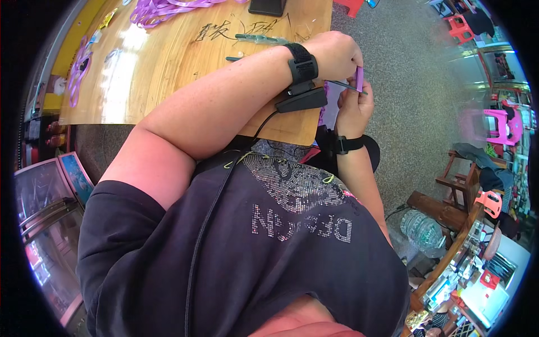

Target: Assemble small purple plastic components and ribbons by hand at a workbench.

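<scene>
A short piece of flat purple strap (360, 79) stretches between my hands, just past the table's right edge. My left hand (335, 55) reaches across from the left, its fingers curled and closed at the strap's upper end. Below it my right hand (355, 109) is closed in a pinch at the strap's lower end, thumb and fingers raised. A thin dark rod (347, 85) crosses at the right fingertips; its kind is unclear and its other end is hidden behind the left wrist. Most of the left fingertips are hidden by the back of the hand.
The wooden table (163, 67) carries a heap of purple straps (168, 12), a black object (266, 7) and slim dark-green pieces in clear wrapping (261, 39). A black cabled device (301, 101) hangs at my left wrist. Stools (503, 126) and a large clear bottle (422, 232) stand to the right.
</scene>
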A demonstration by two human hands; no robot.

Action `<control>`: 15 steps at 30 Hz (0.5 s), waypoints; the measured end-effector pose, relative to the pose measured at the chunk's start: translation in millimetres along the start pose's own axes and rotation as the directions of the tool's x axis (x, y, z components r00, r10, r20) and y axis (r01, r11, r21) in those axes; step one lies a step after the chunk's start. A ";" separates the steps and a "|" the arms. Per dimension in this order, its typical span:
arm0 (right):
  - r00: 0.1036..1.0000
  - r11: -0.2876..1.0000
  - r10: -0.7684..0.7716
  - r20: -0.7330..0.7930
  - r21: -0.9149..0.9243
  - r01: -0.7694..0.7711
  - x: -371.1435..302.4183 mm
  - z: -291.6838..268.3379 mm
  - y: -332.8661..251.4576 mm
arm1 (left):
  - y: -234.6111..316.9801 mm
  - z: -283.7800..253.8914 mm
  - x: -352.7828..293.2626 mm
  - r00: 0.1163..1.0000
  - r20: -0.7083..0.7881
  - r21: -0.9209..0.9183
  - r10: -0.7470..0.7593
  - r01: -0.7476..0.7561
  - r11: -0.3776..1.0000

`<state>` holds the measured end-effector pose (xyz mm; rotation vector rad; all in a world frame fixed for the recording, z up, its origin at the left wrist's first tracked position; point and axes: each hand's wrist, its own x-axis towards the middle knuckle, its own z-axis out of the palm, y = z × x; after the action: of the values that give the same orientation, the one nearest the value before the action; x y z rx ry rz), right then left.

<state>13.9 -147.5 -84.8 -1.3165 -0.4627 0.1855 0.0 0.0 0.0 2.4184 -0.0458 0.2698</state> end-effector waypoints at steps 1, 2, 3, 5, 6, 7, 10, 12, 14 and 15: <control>1.000 1.000 0.016 -0.006 -0.022 -0.016 -1.0 -1.2 -1.5 | -0.8 0.5 0.5 1.000 0.001 -0.003 0.008 -0.008 1.000; 0.999 0.999 0.031 -0.012 -0.043 -0.031 -1.8 -1.8 -2.8 | -1.6 0.9 1.1 1.000 0.003 -0.007 0.016 -0.016 1.000; 0.999 0.999 0.030 -0.013 -0.044 -0.031 -3.7 -1.6 -3.8 | -1.4 1.1 0.7 1.000 0.003 -0.008 0.017 -0.017 1.000; 0.996 0.998 0.068 -0.051 -0.004 -0.069 -7.6 0.6 -6.3 | -1.0 1.3 -0.1 1.000 0.002 0.000 0.013 -0.013 1.000; 0.996 0.998 0.067 -0.051 -0.006 -0.067 -9.3 0.4 -8.5 | -1.2 2.3 0.0 1.000 0.000 -0.001 0.014 -0.014 1.000; 0.993 0.994 0.105 -0.046 0.048 -0.103 -11.6 0.0 -11.3 | -1.4 3.5 0.0 1.000 -0.014 0.000 0.023 -0.023 1.000; 0.986 0.982 0.164 -0.024 0.105 -0.160 -17.5 -2.1 -15.1 | -1.7 3.8 0.4 0.999 -0.027 0.011 0.032 -0.032 0.999; 0.983 0.977 0.184 -0.009 0.107 -0.182 -21.4 -2.9 -18.9 | -1.5 3.1 0.1 0.999 -0.026 0.019 0.034 -0.033 0.999; 0.974 0.961 0.222 0.030 0.163 -0.224 -25.1 -2.0 -26.8 | -1.1 2.2 -0.7 0.998 -0.036 0.024 0.051 -0.050 0.998; 0.975 0.962 0.220 0.028 0.161 -0.222 -26.9 -1.7 -30.1 | -1.4 2.6 -0.5 0.998 -0.037 0.022 0.054 -0.053 0.998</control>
<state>-13.3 -167.0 -62.1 -1.2041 -0.3010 0.4082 0.1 -0.7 -3.0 2.4350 -0.0917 0.3417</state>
